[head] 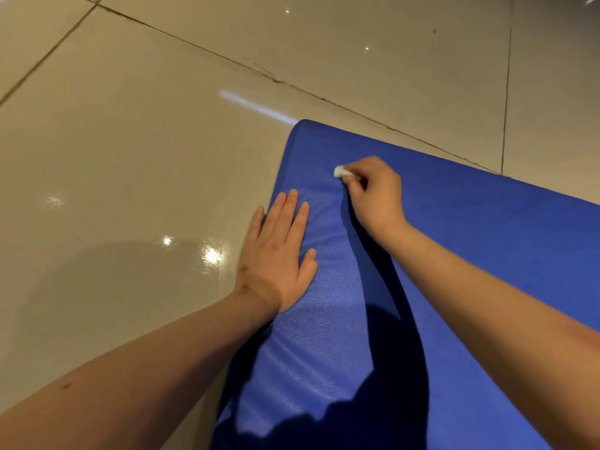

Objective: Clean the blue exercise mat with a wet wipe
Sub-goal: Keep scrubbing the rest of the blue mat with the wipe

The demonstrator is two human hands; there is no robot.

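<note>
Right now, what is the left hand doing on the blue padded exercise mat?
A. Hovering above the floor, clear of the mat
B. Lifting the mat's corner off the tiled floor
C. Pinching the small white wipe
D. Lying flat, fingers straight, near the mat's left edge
D: the left hand lies palm down with straight fingers on the blue padded exercise mat near its left edge, while the right hand pinches the small white wipe.

left grip (pixel 279 254): flat, fingers straight, palm down | right grip (pixel 373 193): fingers curled, pinching
</note>
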